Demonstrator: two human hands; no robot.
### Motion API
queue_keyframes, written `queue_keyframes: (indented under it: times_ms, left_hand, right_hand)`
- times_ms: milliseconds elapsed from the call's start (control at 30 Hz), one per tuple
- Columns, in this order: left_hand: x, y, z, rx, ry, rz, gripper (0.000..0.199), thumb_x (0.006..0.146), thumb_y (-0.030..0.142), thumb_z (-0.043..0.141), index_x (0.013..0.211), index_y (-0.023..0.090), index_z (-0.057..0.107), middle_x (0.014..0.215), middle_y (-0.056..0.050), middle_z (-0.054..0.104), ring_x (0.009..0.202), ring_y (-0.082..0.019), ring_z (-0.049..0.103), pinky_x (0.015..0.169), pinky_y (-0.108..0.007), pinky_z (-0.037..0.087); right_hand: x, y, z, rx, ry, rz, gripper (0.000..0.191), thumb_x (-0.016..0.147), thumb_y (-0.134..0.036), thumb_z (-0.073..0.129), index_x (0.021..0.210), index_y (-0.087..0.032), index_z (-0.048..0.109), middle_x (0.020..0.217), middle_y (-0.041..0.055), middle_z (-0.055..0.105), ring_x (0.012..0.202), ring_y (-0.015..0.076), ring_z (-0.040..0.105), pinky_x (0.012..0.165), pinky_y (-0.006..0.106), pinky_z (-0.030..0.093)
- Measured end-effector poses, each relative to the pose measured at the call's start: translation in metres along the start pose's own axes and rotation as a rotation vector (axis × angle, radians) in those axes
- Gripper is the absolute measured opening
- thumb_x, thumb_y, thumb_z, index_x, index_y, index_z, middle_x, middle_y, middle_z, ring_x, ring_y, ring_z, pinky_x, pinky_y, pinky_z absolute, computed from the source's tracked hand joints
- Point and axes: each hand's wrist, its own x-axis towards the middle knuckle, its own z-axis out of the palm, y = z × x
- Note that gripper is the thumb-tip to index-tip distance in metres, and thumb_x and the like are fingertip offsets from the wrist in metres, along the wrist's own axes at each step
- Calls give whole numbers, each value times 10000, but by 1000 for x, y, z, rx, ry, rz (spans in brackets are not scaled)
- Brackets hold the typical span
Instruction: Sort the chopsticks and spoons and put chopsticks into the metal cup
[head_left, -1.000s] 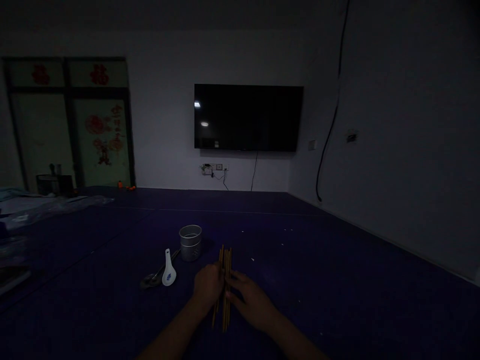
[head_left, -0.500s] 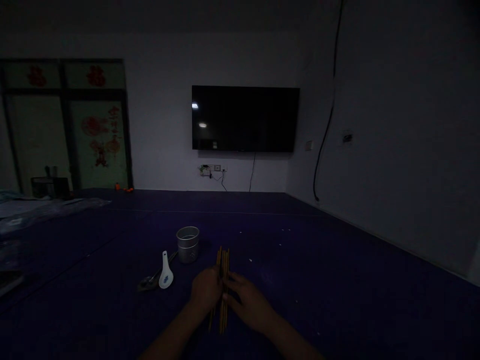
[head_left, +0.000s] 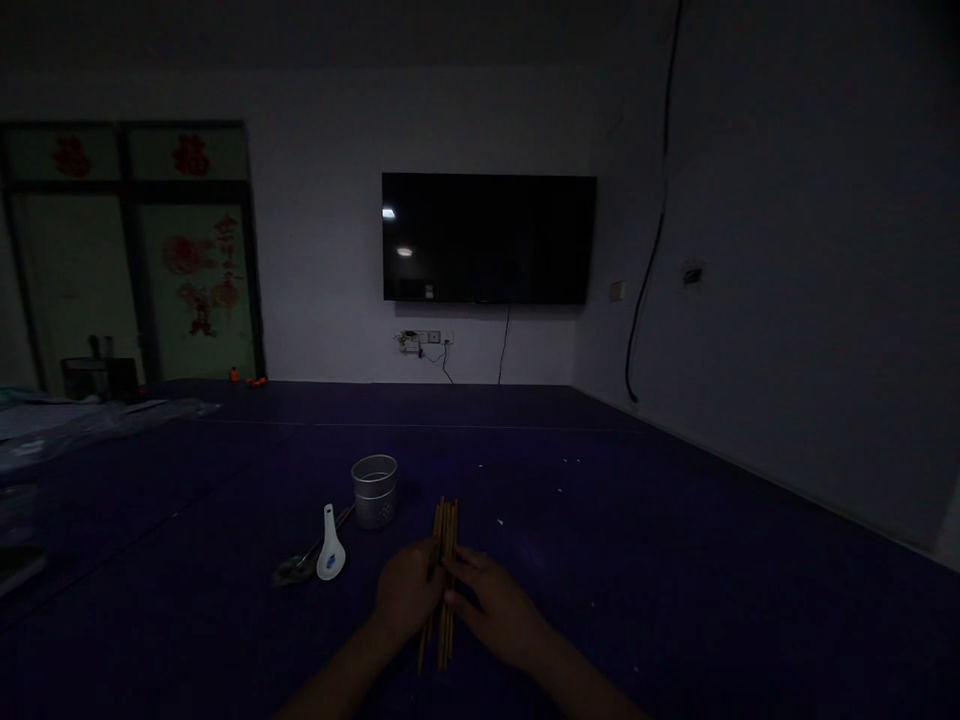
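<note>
Chopsticks [head_left: 448,524], several, between two hands [head_left: 409,588]

L hand [head_left: 409,590] & R hand [head_left: 496,608] bare, both f'arms [head_left: 345,655] too.

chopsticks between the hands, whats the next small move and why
Probably press the chopsticks gently together from both sides: the left hand and right hand flank them, with fingers of both on them, yet a gap shows at the near end, where the leftmost stands apart from the rest.
</note>
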Motion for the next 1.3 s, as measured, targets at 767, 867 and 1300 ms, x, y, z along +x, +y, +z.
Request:
queue_keyframes:
  times_ms: [767, 867, 1300]
  left_hand:
    - [-1, -1, -3, -184, 76, -72, 389, 849, 186, 424, 1204, 220, 580, 1132, -33, 672, 1029, -145, 611, 825, -197, 427]
    - [0, -2, -3, -176, 76, -58, 390, 851, 185, 420, 1207, 221, 575, 1135, -32, 672, 1023, -140, 614, 832, -193, 425]
    - [3, -6, 1, -192, 89, -28, 377, 858, 180, 418, 1190, 222, 592, 1161, -27, 667, 1060, -135, 602, 856, -195, 420]
  right_hand:
    - [-3, -18, -9, -60, -26, -58, 440, 951, -430, 387, 1339, -261, 504, 1434, 79, 441, 1308, 253, 398, 1091, 432, 296]
    - [-3, -19, -10, -67, -29, -47, 432, 956, -428, 371, 1324, -256, 517, 1435, 82, 439, 1296, 258, 412, 1076, 435, 316]
    - [-3, -19, -10, -79, -33, -70, 393, 956, -405, 371, 1274, -266, 556, 1393, 76, 482, 1266, 257, 444, 1044, 419, 352]
